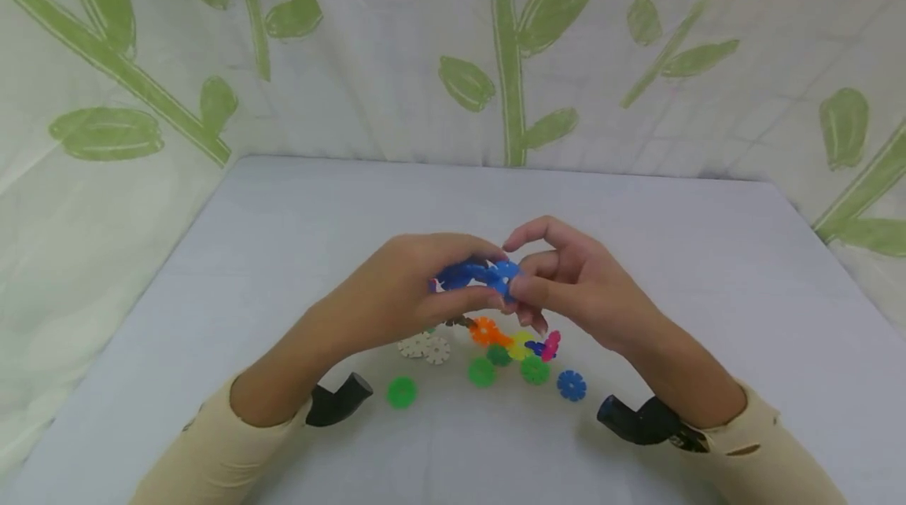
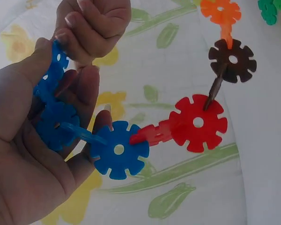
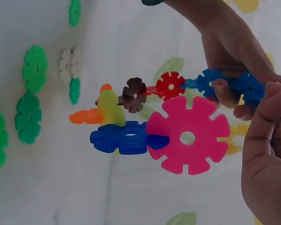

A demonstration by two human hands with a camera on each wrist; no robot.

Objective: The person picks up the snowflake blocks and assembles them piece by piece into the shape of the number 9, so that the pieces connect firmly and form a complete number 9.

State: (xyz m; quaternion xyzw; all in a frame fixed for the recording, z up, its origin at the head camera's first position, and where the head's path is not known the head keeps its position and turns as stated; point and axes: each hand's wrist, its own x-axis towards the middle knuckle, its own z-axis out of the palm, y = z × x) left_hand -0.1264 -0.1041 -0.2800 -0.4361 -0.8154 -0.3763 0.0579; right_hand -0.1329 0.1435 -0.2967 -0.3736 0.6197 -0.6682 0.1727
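Head view has the chain [image 1: 460, 277] of notched discs held over the middle of the table [image 1: 425, 450], well apart from its far edge; the near edge is cut off. The left hand [image 1: 399, 285] curls round the blue part, thumb below and fingers above, covering enough that the blue discs cannot be counted; the red discs [image 2: 210, 133], hardly visible there, show plainly in the left wrist view. The right hand [image 1: 580, 277] pinches the chain's blue end between thumb and fingers; the right wrist view crops this hand, and its fingertips mask the end. Between the hands the long axis runs roughly parallel to the far edge, the blue end pointing toward the table's right edge. Past the left hand the chain doubles back through red, a brown disc [image 2: 241, 70], orange, yellow and dark blue to a pink disc [image 3: 201, 152], nearly edge-on in the head view; whether that end touches the table cannot be told. White discs [image 1: 436, 351] overlap below the left hand, while green discs [image 1: 481, 373] and a blue disc [image 1: 566, 390] lie toward the near edge.
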